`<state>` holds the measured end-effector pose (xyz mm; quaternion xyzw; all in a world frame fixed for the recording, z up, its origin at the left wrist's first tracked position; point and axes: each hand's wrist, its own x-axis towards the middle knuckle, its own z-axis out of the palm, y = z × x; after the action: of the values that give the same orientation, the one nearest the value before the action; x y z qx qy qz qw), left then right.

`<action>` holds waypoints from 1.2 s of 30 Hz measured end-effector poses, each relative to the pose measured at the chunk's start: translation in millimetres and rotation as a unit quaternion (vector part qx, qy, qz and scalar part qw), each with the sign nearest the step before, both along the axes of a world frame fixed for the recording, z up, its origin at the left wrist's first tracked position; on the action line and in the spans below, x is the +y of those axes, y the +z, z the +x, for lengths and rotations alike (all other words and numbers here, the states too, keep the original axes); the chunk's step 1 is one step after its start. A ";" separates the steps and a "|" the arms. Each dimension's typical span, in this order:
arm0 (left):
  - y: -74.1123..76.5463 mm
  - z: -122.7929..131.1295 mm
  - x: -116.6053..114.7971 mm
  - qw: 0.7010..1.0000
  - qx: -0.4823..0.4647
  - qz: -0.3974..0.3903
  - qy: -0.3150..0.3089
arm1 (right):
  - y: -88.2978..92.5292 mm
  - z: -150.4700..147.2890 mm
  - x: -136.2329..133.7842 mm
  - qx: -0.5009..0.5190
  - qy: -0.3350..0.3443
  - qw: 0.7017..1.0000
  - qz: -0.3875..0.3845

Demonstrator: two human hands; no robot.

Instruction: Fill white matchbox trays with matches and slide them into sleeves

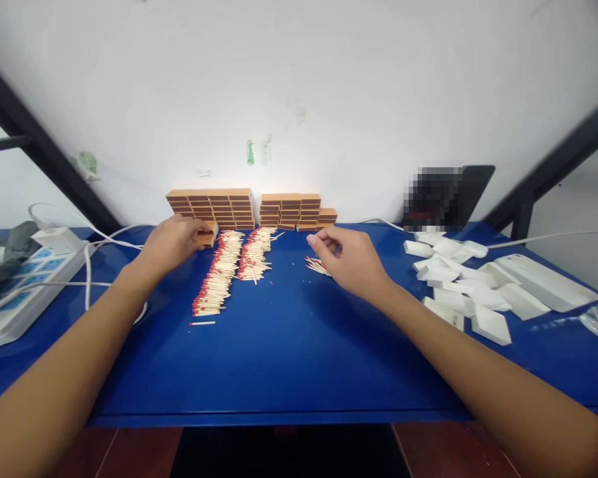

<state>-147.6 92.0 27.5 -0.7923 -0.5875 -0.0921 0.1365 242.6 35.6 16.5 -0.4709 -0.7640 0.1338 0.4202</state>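
Note:
My left hand (172,242) is closed around a brown matchbox (208,234) at the foot of a stacked wall of matchboxes (212,207). My right hand (351,261) rests on the blue table (279,358), fingers curled over a small bunch of loose matches (315,265). Two long rows of red-tipped matches (219,275) (255,255) lie between my hands. A second stack of matchboxes (292,211) stands against the wall.
A heap of white inner trays (458,279) lies at the right, beside a long white box (545,282). A power strip (24,285) with white cables sits at the left. A single match (202,323) lies apart. Black frame bars flank both sides.

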 end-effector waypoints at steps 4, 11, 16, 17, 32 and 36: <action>-0.5 -0.7 2.7 0.998 -0.011 -0.035 -0.047 | 0.7 -1.1 -1.5 -0.003 0.004 1.000 -0.005; -0.2 -2.3 2.4 0.997 -0.014 -0.050 -0.056 | 0.2 0.7 0.2 -0.010 0.001 1.000 0.010; 0.5 -1.3 1.1 0.998 -0.019 -0.046 -0.047 | -0.2 2.1 1.9 -0.011 -0.003 1.000 0.008; 1.2 -0.6 0.5 0.998 -0.021 -0.042 -0.045 | 0.2 2.4 2.1 -0.011 -0.005 1.000 0.010; 9.2 42.7 -27.9 0.988 -0.068 0.107 -0.092 | 28.9 58.0 30.4 -0.147 -0.214 0.964 0.058; 9.5 59.1 -37.9 0.979 -0.087 0.116 -0.143 | 39.7 81.1 35.5 -0.222 -0.291 0.929 0.048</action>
<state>-88.5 54.1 37.0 -0.8356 -0.4635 -0.2466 0.1618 323.7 71.0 56.2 -0.6699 -0.6725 -0.1391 0.2822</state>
